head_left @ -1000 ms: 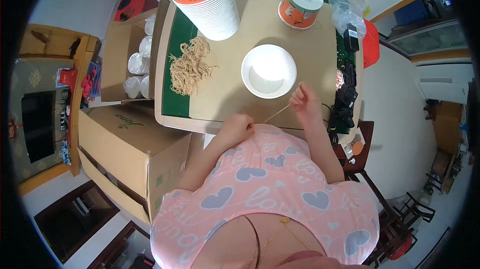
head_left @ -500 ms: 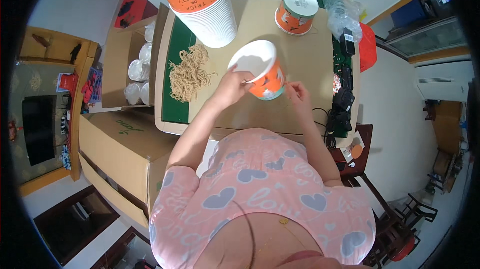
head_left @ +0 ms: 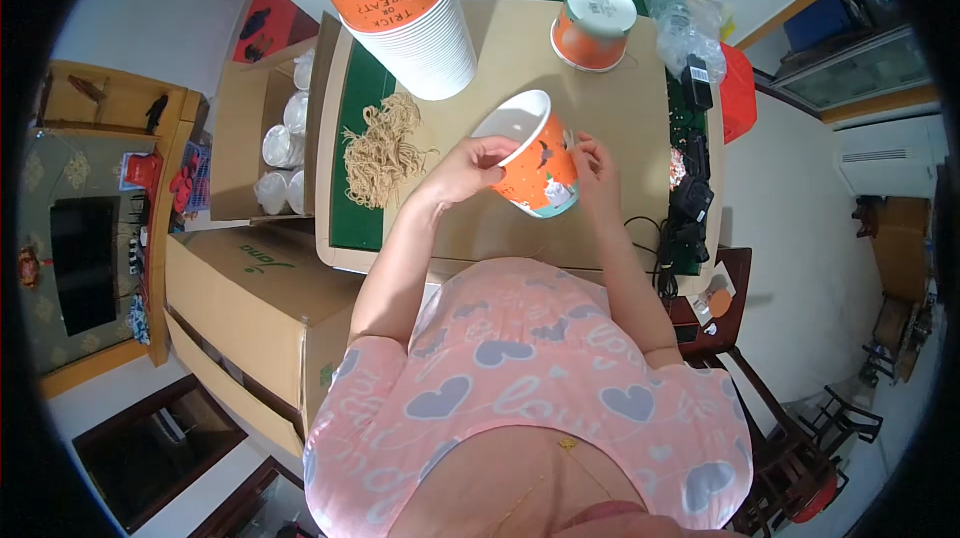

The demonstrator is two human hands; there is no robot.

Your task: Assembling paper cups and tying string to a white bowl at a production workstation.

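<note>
Orange paper bucket point(head_left: 533, 160) held above the tan tabletop point(head_left: 500, 228), tilted on its side, white inside turned up and to the left. Compared with half a second ago: tipped further over, printed wall now facing the camera, position over the table nearly unchanged. One second ago: upright on the table, white inside showing as a disc, both hands low at the near edge.

Left hand point(head_left: 472, 163) closed on the bucket's rim, thumb on top, fingers curled over the near wall. Right hand point(head_left: 592, 163) against the bucket's right wall near its base, fingers bent and pinched together at the seam; whether anything lies between the fingertips, cannot tell. Half a second ago: same grip on the left, right hand slightly lower.

Left of the hands, resting on the green mat point(head_left: 352, 208): loose bundle of tan cord pieces point(head_left: 382, 148). Farther back: tall stack of white-walled buckets point(head_left: 405, 8), top one orange. To the right of it: single bucket upside down point(head_left: 595, 23). Beside that: crumpled clear plastic bag point(head_left: 685, 23). Along the right edge: black cables and adapters point(head_left: 690, 198).

Left of the table: open cardboard box of white lids point(head_left: 280, 153); nearer, a large closed carton point(head_left: 250, 308). Floor pale tile. Far left: wooden cabinet with dark screen point(head_left: 85, 258).
</note>
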